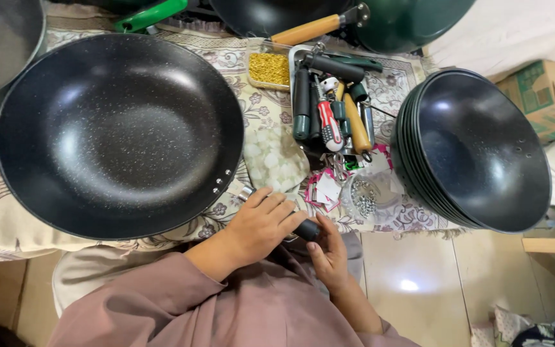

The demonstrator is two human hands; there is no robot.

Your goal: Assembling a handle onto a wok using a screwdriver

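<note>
Gripping a black handle (304, 229) low in the frame's middle, the left hand (261, 225) wraps over it while the right hand (329, 254) pinches its end, just below the big wok (120, 132).

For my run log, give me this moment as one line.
left hand: grips black handle | right hand: on handle end | large wok: beside hands

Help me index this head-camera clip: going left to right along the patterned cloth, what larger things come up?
Large black speckled nonstick wok → shallow tray of gold-coloured small parts → pile of screwdrivers and dark handles → tilted stack of black speckled woks → cardboard box.
</note>
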